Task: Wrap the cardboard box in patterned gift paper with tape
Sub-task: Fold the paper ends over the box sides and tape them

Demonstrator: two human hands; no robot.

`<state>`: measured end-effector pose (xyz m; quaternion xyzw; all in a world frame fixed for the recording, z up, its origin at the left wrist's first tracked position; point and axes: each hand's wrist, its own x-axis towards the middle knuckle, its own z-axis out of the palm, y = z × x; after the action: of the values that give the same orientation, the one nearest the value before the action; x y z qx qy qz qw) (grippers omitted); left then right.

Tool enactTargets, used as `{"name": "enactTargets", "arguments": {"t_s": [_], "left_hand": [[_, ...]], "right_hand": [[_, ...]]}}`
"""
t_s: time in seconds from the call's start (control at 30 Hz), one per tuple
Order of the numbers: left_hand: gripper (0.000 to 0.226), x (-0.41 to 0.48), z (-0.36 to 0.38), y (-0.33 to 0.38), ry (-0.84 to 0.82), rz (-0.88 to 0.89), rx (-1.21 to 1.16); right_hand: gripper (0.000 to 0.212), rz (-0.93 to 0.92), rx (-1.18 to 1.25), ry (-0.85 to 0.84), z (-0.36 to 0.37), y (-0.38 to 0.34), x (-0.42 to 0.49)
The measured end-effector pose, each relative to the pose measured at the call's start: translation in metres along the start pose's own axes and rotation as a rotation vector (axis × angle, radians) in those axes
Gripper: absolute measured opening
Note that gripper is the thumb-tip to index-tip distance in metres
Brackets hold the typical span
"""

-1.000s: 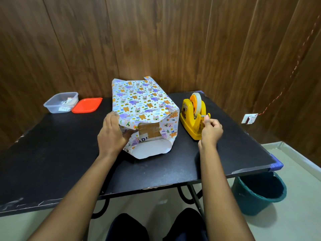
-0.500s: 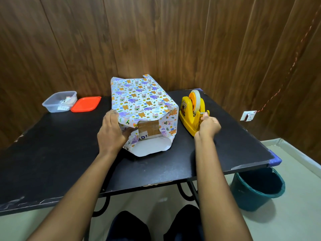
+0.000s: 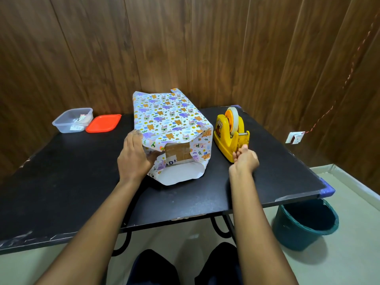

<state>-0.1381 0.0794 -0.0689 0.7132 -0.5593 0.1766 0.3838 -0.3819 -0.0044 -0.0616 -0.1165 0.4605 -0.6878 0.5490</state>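
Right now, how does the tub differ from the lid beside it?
The tub is clear plastic; the lid is solid orange. The tub is deep with upright walls, while the lid lies flat. The tub holds a few small items too blurred to name; the lid bears nothing. Both are rounded rectangles with much the same footprint, side by side at the far left of the black table.

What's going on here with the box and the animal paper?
A person is wrapping a present. The cardboard box lies on the black table, mostly covered in animal gift paper, but the near end is open. The left hand presses the paper against the box. The right hand is at the yellow tape dispenser, fingers pinched as if pulling tape, though none shows.
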Motion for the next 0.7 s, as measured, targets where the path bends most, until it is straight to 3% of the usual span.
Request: {"name": "enactTargets", "arguments": {"t_s": [0.1, 0.17, 0.27, 0.33, 0.47, 0.7], "left_hand": [[0.079, 0.0, 0.0, -0.001, 0.005, 0.007, -0.002], [0.078, 0.0, 0.0, -0.002, 0.002, 0.02, 0.002], [0.072, 0.0, -0.002, -0.003, 0.007, 0.05, 0.014], [0.07, 0.001, -0.002, -0.003, 0.003, 0.063, 0.035], [0.063, 0.002, -0.001, -0.005, 0.003, 0.093, 0.054], [0.062, 0.004, 0.001, -0.007, 0.026, 0.13, 0.09]], "right_hand": [[0.024, -0.169, -0.175, -0.213, -0.018, 0.0, -0.006], [0.022, -0.274, -0.424, -0.478, -0.017, -0.007, -0.018], [0.019, -0.288, -0.824, -0.963, 0.006, -0.002, -0.045], [0.023, -0.289, -1.122, -1.12, 0.023, 0.016, -0.058], [0.024, -0.504, -1.339, -1.116, 0.045, 0.052, -0.065], [0.017, -0.679, -1.391, -0.971, 0.052, 0.07, -0.072]]}}
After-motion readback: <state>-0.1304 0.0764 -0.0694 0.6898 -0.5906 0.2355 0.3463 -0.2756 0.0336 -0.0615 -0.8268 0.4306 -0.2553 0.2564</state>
